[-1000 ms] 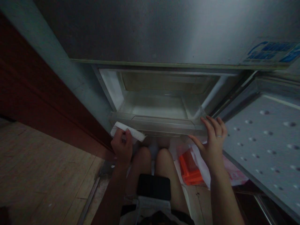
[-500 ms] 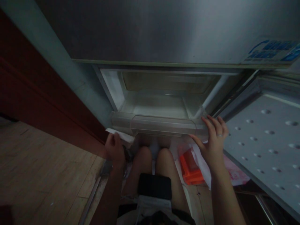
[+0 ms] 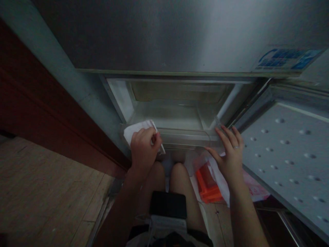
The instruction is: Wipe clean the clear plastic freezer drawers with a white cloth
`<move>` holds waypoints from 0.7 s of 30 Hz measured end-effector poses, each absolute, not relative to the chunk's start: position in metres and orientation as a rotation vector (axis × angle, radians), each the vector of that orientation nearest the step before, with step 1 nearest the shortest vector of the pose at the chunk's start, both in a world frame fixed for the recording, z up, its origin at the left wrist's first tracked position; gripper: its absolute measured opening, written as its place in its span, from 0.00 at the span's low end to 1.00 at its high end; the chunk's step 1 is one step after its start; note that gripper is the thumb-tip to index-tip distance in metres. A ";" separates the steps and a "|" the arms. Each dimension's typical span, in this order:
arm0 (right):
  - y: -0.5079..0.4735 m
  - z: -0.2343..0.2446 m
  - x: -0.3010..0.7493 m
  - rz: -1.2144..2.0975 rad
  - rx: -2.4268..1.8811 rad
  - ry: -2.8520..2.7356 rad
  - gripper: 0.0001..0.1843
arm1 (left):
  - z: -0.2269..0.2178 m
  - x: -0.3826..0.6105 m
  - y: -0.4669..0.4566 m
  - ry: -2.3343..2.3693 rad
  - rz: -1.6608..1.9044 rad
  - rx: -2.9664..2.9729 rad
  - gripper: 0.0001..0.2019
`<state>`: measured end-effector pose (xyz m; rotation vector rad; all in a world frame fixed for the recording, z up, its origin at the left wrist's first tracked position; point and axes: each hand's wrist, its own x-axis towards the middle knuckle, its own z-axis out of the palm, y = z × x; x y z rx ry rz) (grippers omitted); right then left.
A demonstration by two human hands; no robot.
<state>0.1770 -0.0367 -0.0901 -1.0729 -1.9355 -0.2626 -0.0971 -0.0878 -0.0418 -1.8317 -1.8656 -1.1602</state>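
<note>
A clear plastic drawer stands pulled out of the open lower compartment of a grey fridge. My left hand is closed on a white paper towel and presses it on the drawer's front left corner. My right hand, a ring on one finger, grips the drawer's front right corner with the fingers over the rim. The inside of the drawer looks bare.
The fridge door hangs open at the right, its white inner panel dimpled. Under the drawer lie an orange object and a white plastic bag. A black phone rests on my lap. Wooden floor and a dark red panel are at left.
My left hand has risen with the paper towel from below the drawer's left corner onto its front rim. The right hand has stayed on the right corner.
</note>
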 end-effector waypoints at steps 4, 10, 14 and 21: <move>-0.037 -0.089 0.179 -0.243 -1.073 -1.954 0.36 | -0.035 -0.108 -0.089 -1.921 -1.114 -1.848 0.14; -0.040 -0.090 0.179 -0.214 -1.072 -1.936 0.35 | -0.018 -0.157 -0.092 -2.207 -1.115 -1.617 0.14; -0.045 -0.090 0.181 -0.186 -1.067 -1.894 0.35 | -0.004 -0.173 -0.097 -2.314 -1.094 -1.519 0.13; -0.059 -0.093 0.197 -0.105 -1.107 -1.793 0.31 | 0.033 -0.180 -0.125 -2.196 -0.941 -1.441 0.12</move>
